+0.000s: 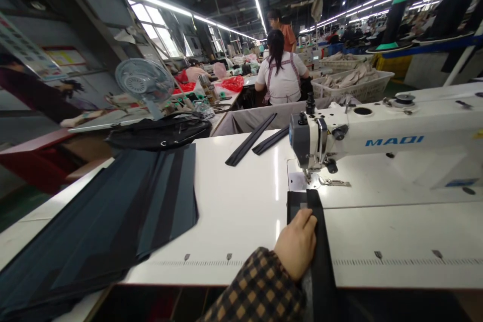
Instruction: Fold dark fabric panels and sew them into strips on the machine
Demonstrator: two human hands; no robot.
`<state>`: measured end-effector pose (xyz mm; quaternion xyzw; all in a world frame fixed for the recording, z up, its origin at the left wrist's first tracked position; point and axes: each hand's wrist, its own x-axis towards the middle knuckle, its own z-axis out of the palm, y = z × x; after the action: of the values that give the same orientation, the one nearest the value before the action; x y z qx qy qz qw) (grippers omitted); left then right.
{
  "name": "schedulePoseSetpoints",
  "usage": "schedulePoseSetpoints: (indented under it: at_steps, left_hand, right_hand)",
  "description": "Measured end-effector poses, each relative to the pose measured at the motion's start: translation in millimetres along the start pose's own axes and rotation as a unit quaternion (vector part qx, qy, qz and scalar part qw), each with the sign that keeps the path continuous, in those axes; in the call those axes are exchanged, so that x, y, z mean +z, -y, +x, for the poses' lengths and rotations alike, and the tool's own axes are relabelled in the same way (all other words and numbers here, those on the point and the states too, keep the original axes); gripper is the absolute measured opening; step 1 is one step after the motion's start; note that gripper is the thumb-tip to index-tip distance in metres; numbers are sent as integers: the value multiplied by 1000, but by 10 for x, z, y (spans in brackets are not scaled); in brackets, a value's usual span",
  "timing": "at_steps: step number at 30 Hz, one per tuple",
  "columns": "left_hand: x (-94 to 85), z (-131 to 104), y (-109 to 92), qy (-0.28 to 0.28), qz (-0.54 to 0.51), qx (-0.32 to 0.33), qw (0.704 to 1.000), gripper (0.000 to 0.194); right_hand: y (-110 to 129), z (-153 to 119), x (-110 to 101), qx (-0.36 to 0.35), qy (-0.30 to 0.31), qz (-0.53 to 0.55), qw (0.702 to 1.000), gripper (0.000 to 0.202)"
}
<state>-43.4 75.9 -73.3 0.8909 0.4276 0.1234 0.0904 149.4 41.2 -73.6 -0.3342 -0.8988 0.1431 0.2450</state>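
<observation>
My left hand [297, 244], in a brown and black checkered sleeve, reaches in from the bottom. Its fingers are bent together and press down on a long black fabric strip [321, 241]. The strip runs from the table's front edge up to just before the needle area of a white sewing machine [315, 146]. A small grey patch [304, 206] shows on the fabric just beyond my fingertips. My right hand is out of view. Two dark folded strips [251, 139] [271, 141] lie behind, left of the machine head.
Stacked dark fabric panels [113, 211] cover the table's left side, with a black bag [162, 131] behind them. A fan [144, 80] stands farther back. Ahead sits a co-worker [283, 73], beside a white basket [352, 88] of fabric pieces. A metal tool [335, 182] lies by the needle plate.
</observation>
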Motion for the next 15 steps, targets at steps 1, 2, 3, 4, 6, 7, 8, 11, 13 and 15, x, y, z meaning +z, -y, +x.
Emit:
schedulePoseSetpoints:
  at_steps: [1, 2, 3, 4, 6, 7, 8, 11, 13, 15]
  left_hand:
    - [45, 1, -77, -9, -14, 9, 1000, 26]
    - [81, 10, -141, -14, -22, 12, 1000, 25]
    - [110, 25, -193, -17, -24, 11, 1000, 25]
    - [132, 41, -233, -17, -23, 6, 1000, 24]
    - [160, 68, -285, -13, -18, -7, 1000, 22]
    - [169, 75, -298, -11, -16, -14, 1000, 22]
    - [177, 75, -304, -10, -14, -18, 1000, 22]
    - [188, 58, -294, -18, -9, -7, 1000, 28]
    - [179, 51, -279, -19, -3, 8, 1000, 32]
    - [155, 59, -266, -11, 0, 18, 1000, 34]
  right_hand:
    - [60, -35, 42, 21, -7, 1, 1000, 23]
    - [84, -63, 63, 39, -14, 5, 999, 22]
    - [66, -75, 61, 60, -24, 10, 998, 21]
    - [4, -64, 41, 87, -39, 15, 995, 23]
    - [-223, 27, -31, 144, -79, 21, 986, 32]
    - [-363, 98, -67, 166, -95, 22, 981, 34]
    - [-502, 177, -97, 175, -97, 20, 980, 34]
    - [-800, 376, -127, 162, -50, 15, 985, 16]
    - [-862, 441, -114, 155, -26, 17, 987, 7]
    - [-845, 466, -92, 156, -19, 16, 987, 5]
